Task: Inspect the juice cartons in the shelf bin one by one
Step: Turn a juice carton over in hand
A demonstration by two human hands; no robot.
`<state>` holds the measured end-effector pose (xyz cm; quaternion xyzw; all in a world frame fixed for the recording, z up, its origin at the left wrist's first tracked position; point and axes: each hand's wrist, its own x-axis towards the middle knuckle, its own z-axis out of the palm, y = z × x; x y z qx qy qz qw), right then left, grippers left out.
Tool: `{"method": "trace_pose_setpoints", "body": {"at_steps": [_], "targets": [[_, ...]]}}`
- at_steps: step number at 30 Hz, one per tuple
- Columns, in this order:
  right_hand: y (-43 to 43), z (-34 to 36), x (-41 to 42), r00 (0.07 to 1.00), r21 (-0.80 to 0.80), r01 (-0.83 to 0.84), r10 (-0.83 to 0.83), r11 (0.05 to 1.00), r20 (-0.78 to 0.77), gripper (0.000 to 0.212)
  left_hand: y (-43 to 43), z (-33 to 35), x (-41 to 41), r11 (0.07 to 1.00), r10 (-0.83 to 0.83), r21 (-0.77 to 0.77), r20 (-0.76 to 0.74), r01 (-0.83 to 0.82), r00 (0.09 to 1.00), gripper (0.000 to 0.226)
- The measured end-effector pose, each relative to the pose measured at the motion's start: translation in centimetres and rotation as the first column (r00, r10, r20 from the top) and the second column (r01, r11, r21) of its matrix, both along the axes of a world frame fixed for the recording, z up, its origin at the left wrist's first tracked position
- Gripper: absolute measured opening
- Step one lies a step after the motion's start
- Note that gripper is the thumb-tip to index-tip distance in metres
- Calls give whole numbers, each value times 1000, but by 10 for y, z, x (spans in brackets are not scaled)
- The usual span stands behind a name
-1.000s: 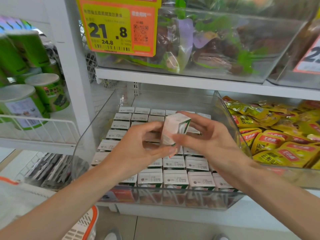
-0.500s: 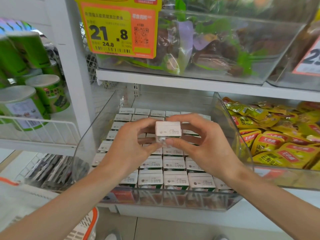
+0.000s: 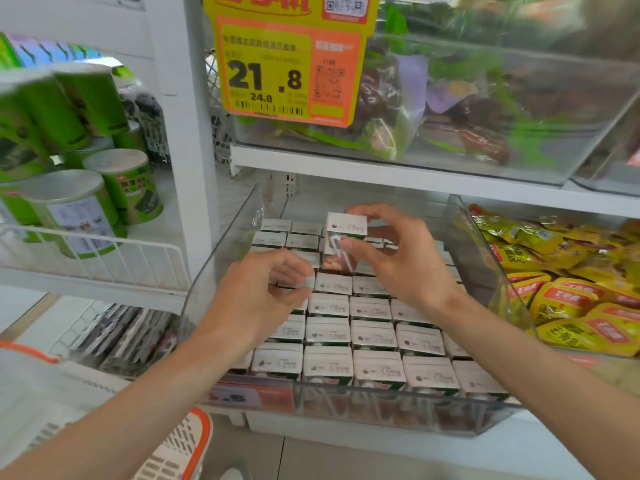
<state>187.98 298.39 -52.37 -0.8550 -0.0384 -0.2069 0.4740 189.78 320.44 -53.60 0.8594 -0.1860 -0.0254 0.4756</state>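
Carton (image 3: 346,230) now upright in the right hand's (image 3: 398,268) pinch above the bin's (image 3: 346,410) back rows, while the left hand (image 3: 256,296) has let go and pinches the next carton (image 3: 306,281), so the inspection looks to be moving on.

Shop, grocery or convenience type. Yellow-orange price tag (image 3: 289,69) hung on upper bin: "21.8", "24.8" below, barcode, QR code. White retail shelving (image 3: 398,176), goods in clear bins. One shelf bin (image 3: 221,282) packed with rows of identical juice cartons (image 3: 372,336), blurred price label (image 3: 249,396) behind its front wall. Neighbouring bin heaped with yellow snack packets (image 3: 568,299). Green canisters (image 3: 79,216) stacked behind wire shelf guard (image 3: 104,258). Orange-rimmed shopping basket (image 3: 183,448) at lower left.
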Motion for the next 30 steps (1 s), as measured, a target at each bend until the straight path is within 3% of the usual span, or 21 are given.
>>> {"method": "trace_pose_setpoints", "body": {"at_steps": [8,15,22,26,30], "targets": [[-12,-9,17,988,-233,-51,14,971,-156,31,7,-2,3,1000,-24,-5,-11,24,1000,21],[-13,-13,17,961,-530,-181,35,828,-274,30,6,-3,3,999,-36,-13,-26,36,999,21],[-44,14,6,932,-646,-128,-132,752,-338,22,3,-2,2,998,-50,-25,-20,49,999,23],[-45,21,8,923,-733,-177,-147,657,-355,32,1,-2,1,998,-61,-19,-19,60,998,24],[-45,21,11,907,-740,-216,-149,637,-393,33,1,-3,1,998,-54,-26,-14,53,998,25]]}}
